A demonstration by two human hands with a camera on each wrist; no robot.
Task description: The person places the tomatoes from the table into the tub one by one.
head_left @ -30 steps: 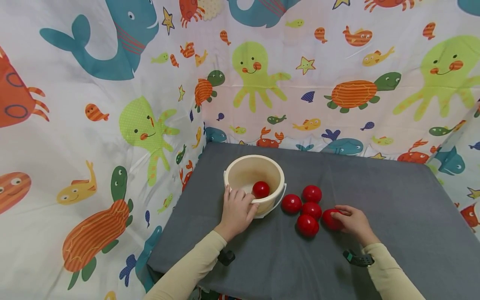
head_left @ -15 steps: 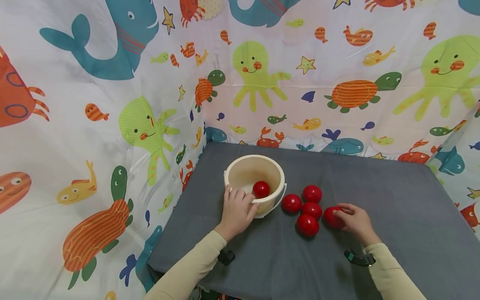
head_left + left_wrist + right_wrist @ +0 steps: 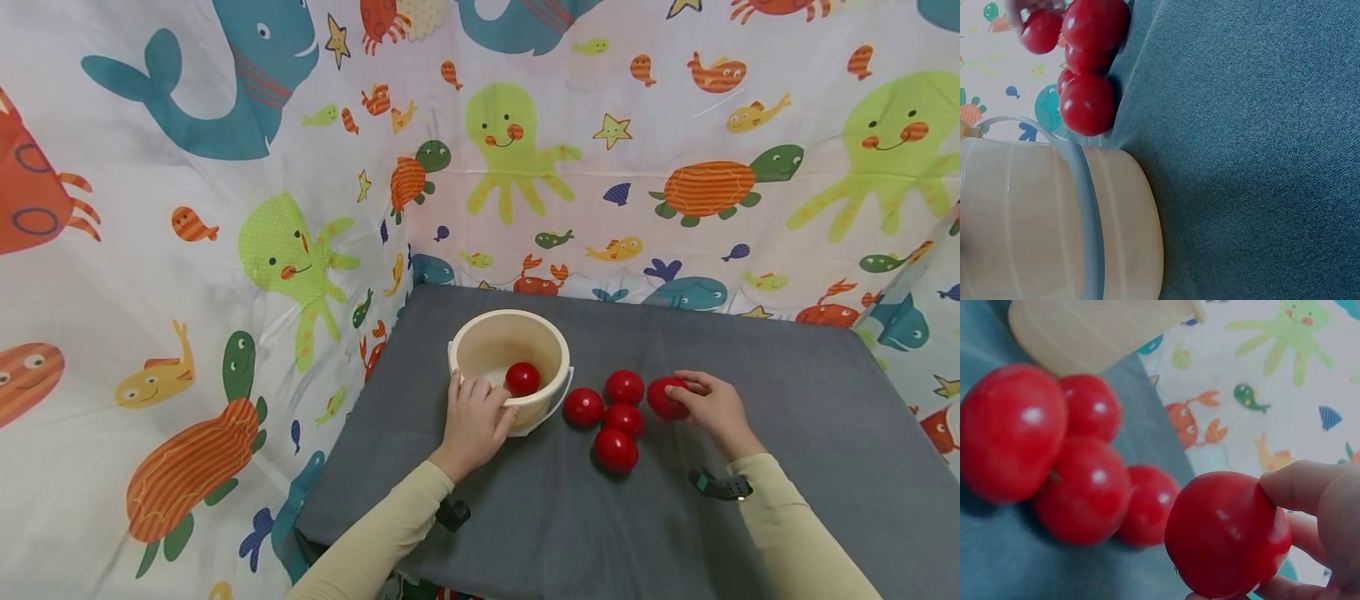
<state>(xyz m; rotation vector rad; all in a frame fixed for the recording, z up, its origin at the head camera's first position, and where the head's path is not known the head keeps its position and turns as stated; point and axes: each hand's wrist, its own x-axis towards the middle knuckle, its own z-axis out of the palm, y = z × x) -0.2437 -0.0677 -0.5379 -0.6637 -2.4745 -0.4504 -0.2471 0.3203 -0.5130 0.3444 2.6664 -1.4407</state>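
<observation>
A cream bucket (image 3: 534, 412) with a pale handle stands on the grey cloth, one red tomato (image 3: 522, 379) inside it. My left hand (image 3: 472, 421) grips the bucket's near rim, fingers over the edge. Between thumb and fingers of my right hand (image 3: 718, 412) is a glossy red tomato (image 3: 664, 398), raised above the cloth in the right wrist view. To its left, several more tomatoes (image 3: 616, 451) lie bunched together beside the bucket. One of the bunched tomatoes (image 3: 1082, 494) shows a small stem spot.
Dark grey cloth (image 3: 787, 400) covers the table, whose front edge drops away near my left forearm. A white curtain (image 3: 540, 250) printed with sea animals hangs behind and at the sides. Each wrist wears a dark strap or camera (image 3: 720, 485).
My right hand has lifted the tomato off the cloth and moved it away from me, up level with the far tomatoes. The left hand and bucket have stayed in place.
</observation>
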